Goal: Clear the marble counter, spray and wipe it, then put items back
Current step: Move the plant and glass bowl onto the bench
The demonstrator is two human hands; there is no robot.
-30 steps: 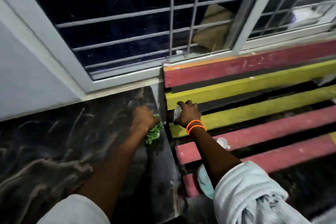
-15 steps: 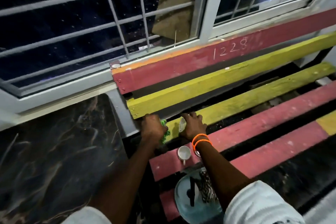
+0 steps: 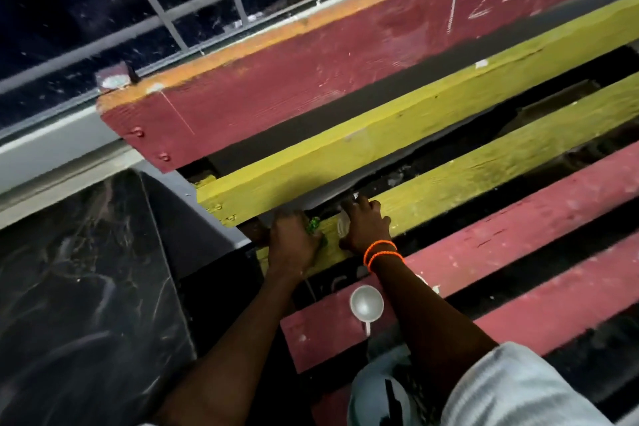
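The dark marble counter [image 3: 79,287] fills the lower left, with a grey end piece beside it. Both hands rest on a yellow slat [image 3: 484,162] of a painted bench to its right. My left hand [image 3: 294,242] is closed around a small green leafy item [image 3: 314,223], mostly hidden by the fingers. My right hand [image 3: 366,226], with orange bands at the wrist, covers a small pale clear object [image 3: 343,226] pressed against the slat; what it is stays unclear.
A white cup [image 3: 366,303] stands on a red slat [image 3: 518,218] below my right wrist. A pale blue plate [image 3: 373,398] with dark items sits at the bottom. Dark gaps separate the slats. A barred window [image 3: 138,10] runs behind the counter and bench.
Both hands moved from the counter's right edge onto the yellow bench slat, carrying the green item and the pale object. The view shifted right and closer to the bench.
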